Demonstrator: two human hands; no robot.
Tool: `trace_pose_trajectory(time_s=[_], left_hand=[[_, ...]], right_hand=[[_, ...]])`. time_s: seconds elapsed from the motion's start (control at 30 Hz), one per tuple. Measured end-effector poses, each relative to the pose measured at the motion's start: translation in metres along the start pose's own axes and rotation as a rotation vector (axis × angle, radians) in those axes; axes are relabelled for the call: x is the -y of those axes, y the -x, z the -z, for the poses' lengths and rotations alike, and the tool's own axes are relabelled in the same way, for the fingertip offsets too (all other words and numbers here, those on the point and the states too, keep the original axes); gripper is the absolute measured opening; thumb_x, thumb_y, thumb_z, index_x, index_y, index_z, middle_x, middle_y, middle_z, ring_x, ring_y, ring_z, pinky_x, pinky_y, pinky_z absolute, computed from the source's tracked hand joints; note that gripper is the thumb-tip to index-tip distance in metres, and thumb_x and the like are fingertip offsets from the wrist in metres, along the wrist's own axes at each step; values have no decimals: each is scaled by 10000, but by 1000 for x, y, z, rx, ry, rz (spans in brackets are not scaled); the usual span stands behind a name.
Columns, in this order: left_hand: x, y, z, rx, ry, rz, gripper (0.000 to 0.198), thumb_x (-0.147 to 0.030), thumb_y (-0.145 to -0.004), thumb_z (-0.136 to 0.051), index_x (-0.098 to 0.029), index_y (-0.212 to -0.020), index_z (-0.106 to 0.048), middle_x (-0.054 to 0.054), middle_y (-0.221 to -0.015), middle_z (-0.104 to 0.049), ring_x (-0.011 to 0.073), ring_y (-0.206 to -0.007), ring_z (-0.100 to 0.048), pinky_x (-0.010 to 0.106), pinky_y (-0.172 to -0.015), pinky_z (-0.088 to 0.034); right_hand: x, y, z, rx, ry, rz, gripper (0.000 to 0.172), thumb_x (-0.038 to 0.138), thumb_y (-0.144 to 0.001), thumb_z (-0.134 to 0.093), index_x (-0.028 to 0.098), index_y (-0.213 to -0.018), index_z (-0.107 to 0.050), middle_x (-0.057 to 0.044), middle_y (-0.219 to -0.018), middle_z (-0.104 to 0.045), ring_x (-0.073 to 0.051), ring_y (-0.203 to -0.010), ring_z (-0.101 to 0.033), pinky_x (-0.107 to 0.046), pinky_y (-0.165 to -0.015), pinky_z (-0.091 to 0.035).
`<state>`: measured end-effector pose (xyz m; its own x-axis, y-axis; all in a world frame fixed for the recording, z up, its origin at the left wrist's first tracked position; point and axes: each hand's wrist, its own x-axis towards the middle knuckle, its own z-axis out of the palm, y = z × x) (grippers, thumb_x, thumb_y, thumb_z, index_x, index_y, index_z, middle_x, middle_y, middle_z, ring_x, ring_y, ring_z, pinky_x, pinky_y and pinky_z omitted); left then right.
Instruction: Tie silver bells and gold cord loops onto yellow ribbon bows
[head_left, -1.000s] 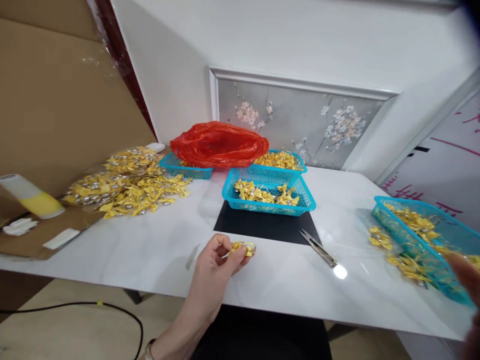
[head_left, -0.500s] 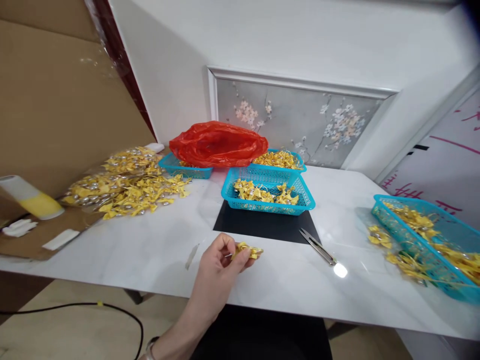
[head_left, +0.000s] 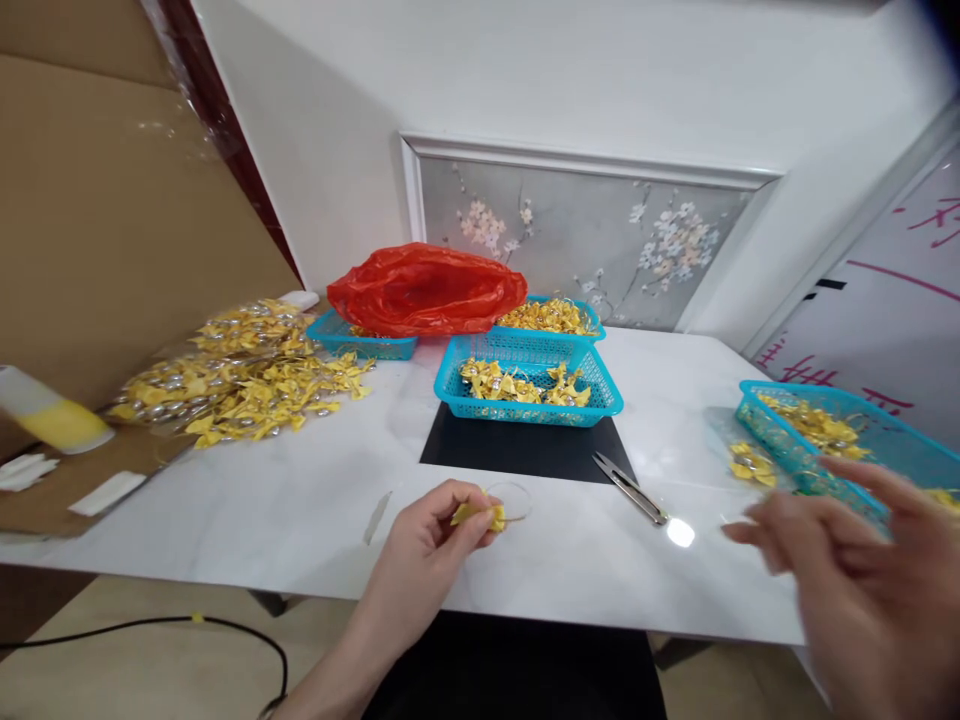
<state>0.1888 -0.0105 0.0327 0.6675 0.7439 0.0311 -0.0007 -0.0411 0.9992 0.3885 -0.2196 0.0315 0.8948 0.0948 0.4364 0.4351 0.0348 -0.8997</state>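
My left hand (head_left: 431,540) is closed in a pinch on a small yellow bow (head_left: 480,514) with a thin wire loop, held just above the white table (head_left: 285,500). My right hand (head_left: 862,580) hovers at the lower right, blurred, with its fingers spread and nothing in them, close to the right blue basket (head_left: 847,440) of yellow bows. A pair of thread snips (head_left: 628,487) lies between the two hands, beside a black mat (head_left: 525,450).
A blue basket (head_left: 529,385) with yellow bows sits on the black mat. Behind it stand two more blue baskets, one under a red plastic bag (head_left: 427,290). A heap of yellow bows (head_left: 240,375) lies at the left, beside cardboard (head_left: 82,480).
My right hand has come into view at the lower right, fingers spread. My left hand has kept hold of the yellow bow and barely shifted. The view has turned slightly right.
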Motion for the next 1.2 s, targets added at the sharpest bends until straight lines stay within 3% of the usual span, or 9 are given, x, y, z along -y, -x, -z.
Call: trace_pose_trajectory(time_s=[0.13,0.2,0.3,0.43,0.63,0.87,0.93,1.07,1.2], left_hand=[[-6,7,2,2,-98,-2,135,-272,-765,-751,-223,-880,-801,37,-804,-795,203,-752,-719,249,-703,-580],[-11,10,2,-25,-139,-13,173,-281,-750,-760,-243,-913,-806,31,-836,-807,211,-746,-726,241,-668,-583],[-19,15,3,-69,-216,-72,184,-289,-737,-764,-262,-914,-806,25,-873,-814,222,-715,-732,239,-604,-588],[-24,23,5,-121,-297,-201,175,-275,-758,-756,-308,-924,-798,-2,-896,-816,211,-726,-744,211,-606,-591],[-26,28,4,-143,-338,-281,191,-238,-774,-749,-343,-931,-778,-33,-902,-814,189,-792,-748,170,-657,-580],[-29,26,0,-228,-424,-354,200,-225,-777,-744,-359,-921,-784,-48,-903,-817,190,-825,-745,178,-672,-561],[-28,25,-1,-255,-449,-369,202,-224,-776,-743,-351,-926,-789,-42,-904,-820,201,-837,-746,193,-684,-559],[-23,24,-3,-236,-379,-302,181,-243,-747,-769,-312,-911,-802,-12,-903,-822,220,-811,-749,218,-688,-578],[-23,24,-6,-133,-232,-196,189,-227,-746,-770,-285,-925,-793,1,-900,-818,210,-786,-755,217,-678,-601]], right_hand=[[-28,8,-30,457,342,138,354,435,-910,-530,256,-1215,-507,24,-658,-661,-186,-498,-639,-293,-474,-506],[-38,15,-47,524,467,182,239,383,-908,-499,249,-1072,-610,8,-688,-686,-192,-555,-645,-313,-552,-503],[-43,20,-63,523,568,235,256,405,-895,-484,241,-884,-680,-42,-796,-708,-238,-726,-650,-357,-660,-478],[-48,8,-60,445,679,260,315,484,-882,-515,231,-905,-701,-88,-955,-698,-297,-921,-596,-382,-718,-427],[-64,-16,-53,431,745,207,117,322,-768,-634,225,-706,-658,-45,-656,-598,-202,-564,-486,-291,-517,-239],[-4,22,-54,435,412,298,196,364,-962,-429,227,-908,-558,-30,-833,-614,-150,-617,-572,-256,-552,-448],[24,39,-50,593,221,305,131,299,-998,-434,246,-1014,-552,20,-717,-589,-124,-523,-532,-214,-473,-421],[53,56,-56,768,163,528,258,306,-1038,-376,213,-1170,-577,-18,-783,-597,-145,-639,-590,-238,-576,-485],[46,54,-71,596,325,694,290,316,-1045,-413,155,-1075,-652,-43,-764,-584,-163,-661,-574,-268,-577,-433]])
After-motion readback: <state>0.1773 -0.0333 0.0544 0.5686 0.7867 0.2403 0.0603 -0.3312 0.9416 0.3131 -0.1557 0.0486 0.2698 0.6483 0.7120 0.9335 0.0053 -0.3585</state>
